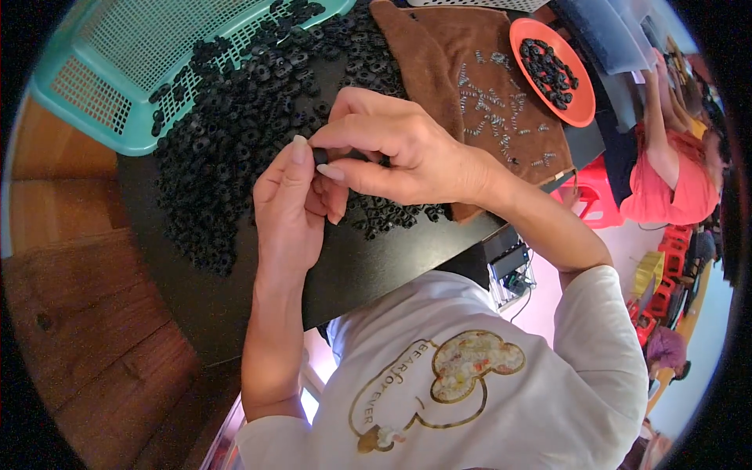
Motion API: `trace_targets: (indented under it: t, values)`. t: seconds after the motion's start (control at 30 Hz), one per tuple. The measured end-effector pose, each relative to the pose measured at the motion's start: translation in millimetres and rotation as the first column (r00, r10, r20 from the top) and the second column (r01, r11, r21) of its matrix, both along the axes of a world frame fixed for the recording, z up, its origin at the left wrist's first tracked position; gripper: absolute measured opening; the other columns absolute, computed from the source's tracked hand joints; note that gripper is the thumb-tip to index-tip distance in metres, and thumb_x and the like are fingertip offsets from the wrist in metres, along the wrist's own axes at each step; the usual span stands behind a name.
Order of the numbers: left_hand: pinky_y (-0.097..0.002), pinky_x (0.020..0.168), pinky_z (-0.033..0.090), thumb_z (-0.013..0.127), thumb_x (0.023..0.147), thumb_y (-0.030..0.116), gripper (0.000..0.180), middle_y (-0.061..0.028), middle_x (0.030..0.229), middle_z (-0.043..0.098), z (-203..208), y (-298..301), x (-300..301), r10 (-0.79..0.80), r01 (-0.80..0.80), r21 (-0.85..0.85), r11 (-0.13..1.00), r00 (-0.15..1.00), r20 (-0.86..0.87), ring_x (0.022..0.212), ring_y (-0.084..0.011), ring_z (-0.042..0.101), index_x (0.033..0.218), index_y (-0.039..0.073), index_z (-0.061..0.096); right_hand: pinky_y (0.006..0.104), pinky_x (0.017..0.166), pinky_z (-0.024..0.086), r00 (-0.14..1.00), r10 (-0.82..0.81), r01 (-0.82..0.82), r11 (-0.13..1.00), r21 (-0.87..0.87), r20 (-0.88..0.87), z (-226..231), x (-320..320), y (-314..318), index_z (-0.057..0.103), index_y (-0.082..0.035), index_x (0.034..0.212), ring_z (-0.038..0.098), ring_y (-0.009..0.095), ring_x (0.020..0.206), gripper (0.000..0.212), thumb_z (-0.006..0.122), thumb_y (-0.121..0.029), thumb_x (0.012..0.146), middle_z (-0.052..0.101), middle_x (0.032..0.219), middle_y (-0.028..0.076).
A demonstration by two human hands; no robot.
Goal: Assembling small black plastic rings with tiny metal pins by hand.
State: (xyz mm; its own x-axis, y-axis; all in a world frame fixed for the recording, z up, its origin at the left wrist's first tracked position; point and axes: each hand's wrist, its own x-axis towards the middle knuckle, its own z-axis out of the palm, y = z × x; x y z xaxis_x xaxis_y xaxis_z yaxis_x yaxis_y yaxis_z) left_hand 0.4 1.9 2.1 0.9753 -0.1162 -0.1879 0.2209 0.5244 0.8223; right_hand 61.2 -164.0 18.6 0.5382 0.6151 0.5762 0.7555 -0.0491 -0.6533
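My left hand [288, 192] and my right hand [403, 149] meet over the dark table, fingertips closed on a small black plastic piece [320, 156]. Most of that piece is hidden by my fingers, so its exact kind cannot be made out. Behind and left of my hands spreads a large heap of small black plastic parts [227, 141], with more of them under my right hand. On a brown cloth [431, 55] to the right lie many small metal coil springs [489, 99].
A teal plastic basket [141, 149] stands at the back left, black parts spilling over its edge. An orange plate [581, 116] of black pieces rests at the right, near a clear plastic bin [599, 35]. The black table [376, 270] ends just before my body. Other people sit farther right.
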Motion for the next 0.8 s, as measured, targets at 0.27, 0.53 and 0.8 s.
trace_targets:
  t: [0.27,0.53,0.8]
  values:
    - [-0.0212,0.052,0.041,0.054,0.097,0.021,0.021,-0.0021,0.079,0.061,-5.8,4.6,-4.0,0.056,-0.065,0.093,0.994,0.994,0.098,0.06,-0.0078,0.053,0.101,0.001,0.06,0.0374,0.058,0.051,0.973,-0.173,0.206,0.948,-0.243,0.152,16.6,-14.3,2.9,0.061,-0.002,0.104,0.06,0.029,0.071,0.028,0.065,-0.009,0.078,0.054,0.088,0.012]
    - [-0.0267,0.054,0.047,0.043,0.1,0.018,0.031,-0.0107,0.083,0.064,-7.4,5.3,-3.9,-0.04,0.05,-0.091,0.995,0.994,0.104,0.063,-0.0169,0.061,0.119,-0.003,0.055,0.0422,0.05,0.049,0.972,-0.175,0.198,0.97,-0.142,0.159,14.5,-8.0,-6.5,0.056,-0.002,0.083,0.059,0.031,0.064,0.016,0.063,-0.016,0.078,0.05,0.08,0.012]
    - [-0.0242,0.052,0.044,0.044,0.099,0.016,0.025,-0.0111,0.082,0.064,-1.6,2.6,-5.3,-0.055,0.057,-0.016,0.998,0.99,0.129,0.059,-0.0129,0.056,0.107,-0.003,0.057,0.039,0.049,0.049,0.972,-0.11,0.148,0.972,-0.182,0.206,24.8,-15.2,-14.2,0.057,-0.003,0.079,0.057,0.03,0.062,0.013,0.063,-0.015,0.079,0.05,0.076,0.011]
